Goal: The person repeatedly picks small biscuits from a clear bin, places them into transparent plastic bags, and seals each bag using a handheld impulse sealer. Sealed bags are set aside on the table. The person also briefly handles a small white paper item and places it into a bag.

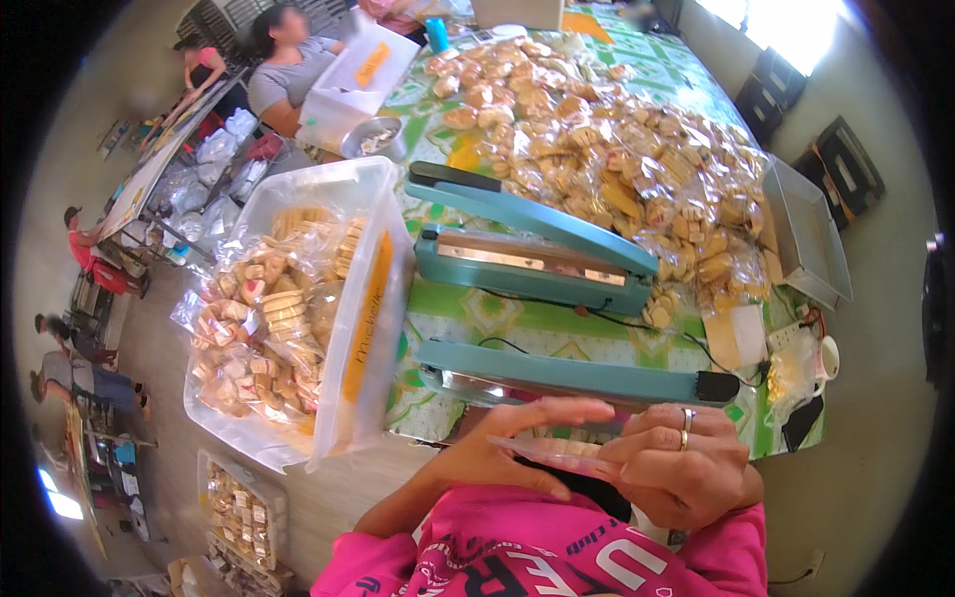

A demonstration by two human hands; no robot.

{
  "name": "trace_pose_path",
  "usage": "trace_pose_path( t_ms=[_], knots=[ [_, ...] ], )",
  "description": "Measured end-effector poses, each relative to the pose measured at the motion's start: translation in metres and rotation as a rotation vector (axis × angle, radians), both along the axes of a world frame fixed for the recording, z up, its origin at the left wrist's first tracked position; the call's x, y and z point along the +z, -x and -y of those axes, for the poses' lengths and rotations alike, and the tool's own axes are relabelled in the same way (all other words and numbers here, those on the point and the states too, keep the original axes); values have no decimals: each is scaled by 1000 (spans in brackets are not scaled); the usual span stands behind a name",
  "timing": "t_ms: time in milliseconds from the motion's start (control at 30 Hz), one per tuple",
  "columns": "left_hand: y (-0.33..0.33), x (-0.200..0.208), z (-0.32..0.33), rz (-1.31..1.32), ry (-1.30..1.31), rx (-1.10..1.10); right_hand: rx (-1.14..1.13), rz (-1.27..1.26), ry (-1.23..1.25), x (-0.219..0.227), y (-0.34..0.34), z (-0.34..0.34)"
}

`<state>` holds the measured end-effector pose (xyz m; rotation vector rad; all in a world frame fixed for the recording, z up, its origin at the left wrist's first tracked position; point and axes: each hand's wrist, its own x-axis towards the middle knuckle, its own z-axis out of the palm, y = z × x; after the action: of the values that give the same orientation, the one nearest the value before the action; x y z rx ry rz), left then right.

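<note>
Pinching a clear bag (565, 454) with the right hand (686, 463), the left hand (489, 460) spread wide around it — apparently to steady it — I remotely hold it just before the nearer teal sealer (577, 370), a filled bin (373, 398) leftward, probably for reach.

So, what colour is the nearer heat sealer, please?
The nearer heat sealer is mostly teal; head view.
</note>
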<state>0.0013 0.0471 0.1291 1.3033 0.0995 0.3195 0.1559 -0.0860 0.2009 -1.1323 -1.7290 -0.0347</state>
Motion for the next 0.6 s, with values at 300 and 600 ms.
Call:
trace_pose_path(
  t_ms=[300,600],
  knots=[
    [7,-100,37,-499,47,-270,-557,283,346,-4,-46,-3],
    [-15,-137,43,-691,387,-66,-566,263,740,-56,-78,8]
  ],
)
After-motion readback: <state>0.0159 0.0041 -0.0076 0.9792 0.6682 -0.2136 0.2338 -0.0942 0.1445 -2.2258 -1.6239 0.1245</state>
